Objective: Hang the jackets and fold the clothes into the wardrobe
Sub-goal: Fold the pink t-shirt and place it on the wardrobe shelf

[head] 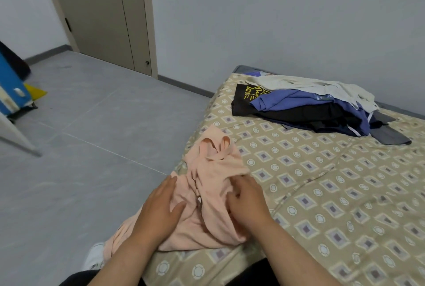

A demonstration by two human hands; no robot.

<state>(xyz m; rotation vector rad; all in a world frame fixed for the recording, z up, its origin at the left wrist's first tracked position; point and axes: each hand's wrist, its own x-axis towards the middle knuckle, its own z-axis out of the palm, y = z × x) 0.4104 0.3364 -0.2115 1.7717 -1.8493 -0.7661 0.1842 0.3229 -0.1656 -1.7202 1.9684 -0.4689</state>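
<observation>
Peach garment lies crumpled at the near-left corner of the bed, its near end hanging off the edge toward the floor. Left hand is flat on it, fingers straight, pressing, gripping nothing. Right hand rests on the cloth just to the right, fingers bent; cannot tell whether they pinch a fold.

Step, as judged: spreading before the fold. To do it well: draw the hanging part up onto the mattress first, smooth outward from the wrinkled ridge between the hands, straighten the bunched far end, then fold on flat cloth. Pile of black, blue and white clothes sits far right, well apart.
</observation>
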